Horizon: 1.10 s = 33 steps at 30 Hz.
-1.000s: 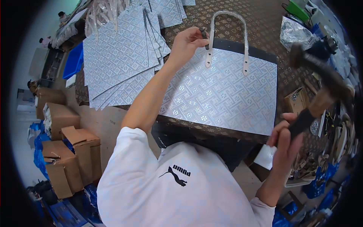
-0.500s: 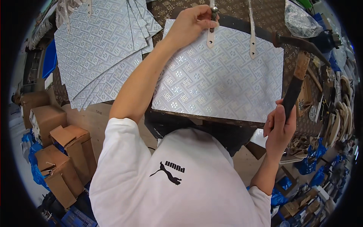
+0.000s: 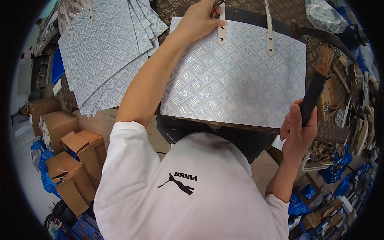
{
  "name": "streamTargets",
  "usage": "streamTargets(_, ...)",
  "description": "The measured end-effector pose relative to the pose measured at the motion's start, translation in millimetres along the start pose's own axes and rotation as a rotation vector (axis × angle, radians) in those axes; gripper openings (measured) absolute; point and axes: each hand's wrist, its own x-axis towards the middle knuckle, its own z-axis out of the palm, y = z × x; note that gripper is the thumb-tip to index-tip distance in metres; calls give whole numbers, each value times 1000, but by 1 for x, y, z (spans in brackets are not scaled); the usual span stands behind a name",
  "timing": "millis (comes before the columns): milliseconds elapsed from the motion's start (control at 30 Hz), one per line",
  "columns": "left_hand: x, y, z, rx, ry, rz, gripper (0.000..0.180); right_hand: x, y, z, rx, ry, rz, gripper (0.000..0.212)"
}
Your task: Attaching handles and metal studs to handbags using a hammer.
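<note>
A silver-grey patterned panel (image 3: 240,80) lies flat before me, with two pale straps at its far edge. The left strap (image 3: 221,36) and the right strap (image 3: 270,46) each show dark metal studs or holes near their ends. At the left strap, my left hand (image 3: 202,20) is closed on a short dark metal rod (image 3: 218,4), tilted and partly cut off by the picture's upper rim. My right hand (image 3: 300,130) grips the black handle of a hammer (image 3: 313,96), whose long curved head (image 3: 328,34) is raised beside the panel's far right corner.
More patterned panels (image 3: 108,60) are fanned in a stack on the left. A clear plastic bag (image 3: 326,16) lies at the far right. A wooden tray (image 3: 329,98) with small metal parts sits beyond the hammer. Cardboard boxes (image 3: 70,176) stand on the floor at left.
The metal rod, upright over the left strap before, now tilts up and away from it. My left hand has shifted slightly up and left. The hammer stays raised in my right hand.
</note>
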Motion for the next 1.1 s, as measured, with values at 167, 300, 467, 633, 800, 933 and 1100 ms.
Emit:
streamTargets(167, -3, 15, -6, -247, -43, -227, 32, 4, 6, -5, -13, 28, 10, 23)
streamTargets(300, -4, 22, -8, -83, -79, -192, 34, 7, 4, -6, -17, 35, 17, 23)
streamTargets(467, 8, -2, 1, -63, -82, -160, 32, 6, 0, -4, 2, 33, 2, 23)
streamTargets(633, 14, -28, -1, -292, -191, -193, 19, 0, -1, -7, 34, 4, -24, 24)
streamTargets(800, -16, -34, -10, -722, 175, -128, 21, -5, -6, -11, -2, -56, 5, 26)
streamTargets(933, -25, -14, -6, -649, 144, 73, 20, -4, -10, -8, -107, -59, 37, 27)
streamTargets(1100, -11, -14, 7, -627, 33, 130, 15, 4, -9, 3, -159, -81, -6, 26)
